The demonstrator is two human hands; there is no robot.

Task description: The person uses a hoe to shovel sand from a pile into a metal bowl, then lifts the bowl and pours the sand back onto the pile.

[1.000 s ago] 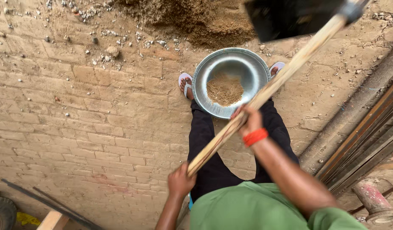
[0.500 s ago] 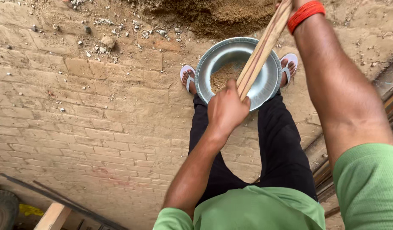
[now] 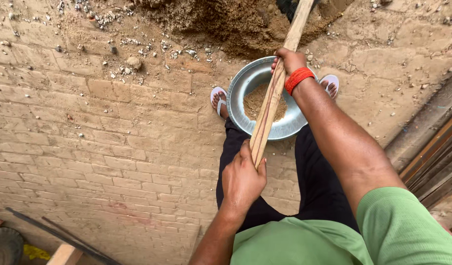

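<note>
A big brick floor (image 3: 88, 147) holds a heap of sand (image 3: 226, 22), and a round metal pan (image 3: 243, 93) with a little sand in it sits between the person's feet, right by the heap. A long wooden handle (image 3: 272, 93) slants over the pan toward the heap (its blade end is mostly out of view). The right hand (image 3: 288, 61) wraps its fingers tight high up and the left hand (image 3: 241, 179) wraps tight at the low end, spread apart, likely for a firm hold.

shovel blade (image 3: 290, 7) cut off at top edge
</note>
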